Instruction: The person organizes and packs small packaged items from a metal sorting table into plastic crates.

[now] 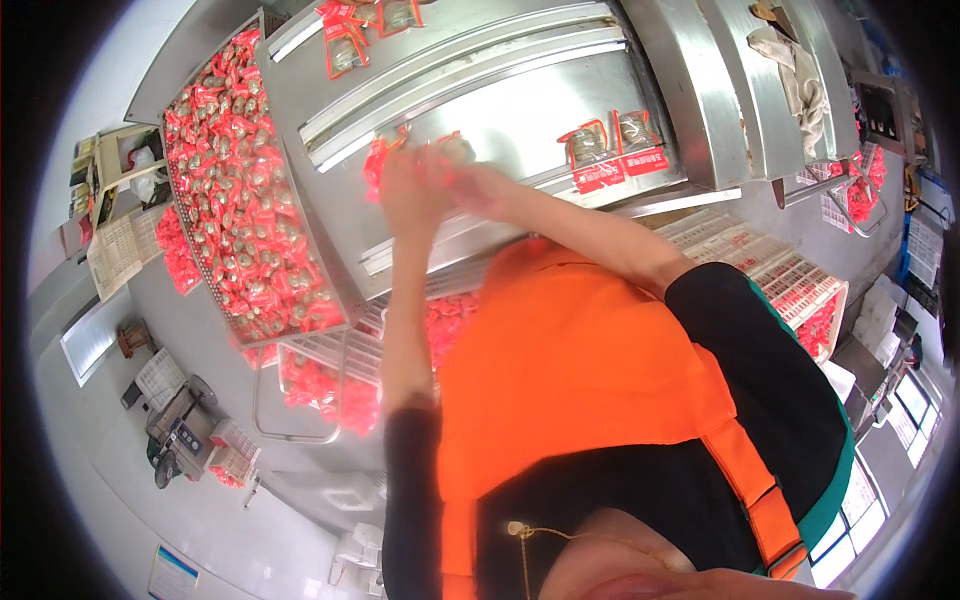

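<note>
My left hand [414, 184] and my right hand [484, 187] are close together over the steel bed of a chamber-type vacuum packing machine [517, 105]. Motion blurs both. A red-and-clear plastic pouch [376, 166] shows at the left hand's outer side. Another pouch [454, 145], with a rounded, greyish filling, lies just beyond the fingers. Whether either hand grips a pouch is not clear. Two filled pouches [611, 150] lie side by side at the bed's right end, their red printed ends toward me. More pouches [346, 46] rest on the far side of the machine.
A perforated steel bin [352, 319] heaped with red pouches [240, 195] stands left of the bed. Plastic crates [836, 300] with red pouches stand at right. A raised steel cover [694, 90] borders the bed's right side, and a cloth [796, 82] hangs farther right.
</note>
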Available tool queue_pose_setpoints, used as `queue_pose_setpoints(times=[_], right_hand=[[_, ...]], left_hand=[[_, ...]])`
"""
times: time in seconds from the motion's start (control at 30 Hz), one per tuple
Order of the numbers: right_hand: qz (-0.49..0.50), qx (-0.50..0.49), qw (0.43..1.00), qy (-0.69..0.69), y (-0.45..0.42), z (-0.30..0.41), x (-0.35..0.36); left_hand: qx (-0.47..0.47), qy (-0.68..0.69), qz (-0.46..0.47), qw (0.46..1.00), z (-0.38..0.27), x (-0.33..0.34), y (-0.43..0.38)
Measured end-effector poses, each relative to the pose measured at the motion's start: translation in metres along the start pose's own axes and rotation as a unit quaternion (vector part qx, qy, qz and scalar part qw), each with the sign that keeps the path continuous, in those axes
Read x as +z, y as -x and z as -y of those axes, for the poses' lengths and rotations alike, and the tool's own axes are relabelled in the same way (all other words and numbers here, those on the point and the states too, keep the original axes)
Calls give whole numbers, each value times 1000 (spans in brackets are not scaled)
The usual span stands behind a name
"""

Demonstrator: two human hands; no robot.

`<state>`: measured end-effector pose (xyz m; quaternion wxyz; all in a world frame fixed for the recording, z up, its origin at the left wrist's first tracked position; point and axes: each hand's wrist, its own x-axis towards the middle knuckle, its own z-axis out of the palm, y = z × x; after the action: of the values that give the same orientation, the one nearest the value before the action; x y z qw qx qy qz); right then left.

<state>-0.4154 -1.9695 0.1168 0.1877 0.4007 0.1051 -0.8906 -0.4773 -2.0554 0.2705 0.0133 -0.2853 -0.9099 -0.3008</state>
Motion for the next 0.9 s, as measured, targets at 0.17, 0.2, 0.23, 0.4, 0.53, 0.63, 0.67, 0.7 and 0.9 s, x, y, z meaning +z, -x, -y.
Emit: queue_pose_setpoints(times=[0.17, 0.2, 0.23, 0.4, 0.53, 0.63, 0.67, 0.7, 0.9], right_hand=[[-98, 3, 994, -53, 27, -13, 36], [-105, -11, 993, -59, 28, -10, 35], [-106, -15, 992, -65, 28, -5, 34], [-129, -79, 988, 35, 34, 23, 11], [-135, -128, 982, -39, 54, 50, -5], [-239, -165, 956, 36, 92, 80, -6], [-243, -225, 916, 227, 105, 90, -13], [-242, -275, 837, 406, 115, 99, -22], [-158, -128, 885, 419, 92, 103, -37]], left_hand=[[-98, -165, 296, 936, 37, 24, -49], [-73, -176, 301, 934, 38, 27, -57], [-49, -188, 306, 932, 38, 30, -64], [-6, -179, 360, 916, 28, 47, -88], [120, -115, 415, 895, 27, 65, -84], [17, 92, 345, 934, 48, 103, -43], [-21, 157, 310, 937, 55, 119, -27], [-35, 233, 291, 927, 57, 134, -16], [-196, 364, 319, 853, 133, 158, 63]])
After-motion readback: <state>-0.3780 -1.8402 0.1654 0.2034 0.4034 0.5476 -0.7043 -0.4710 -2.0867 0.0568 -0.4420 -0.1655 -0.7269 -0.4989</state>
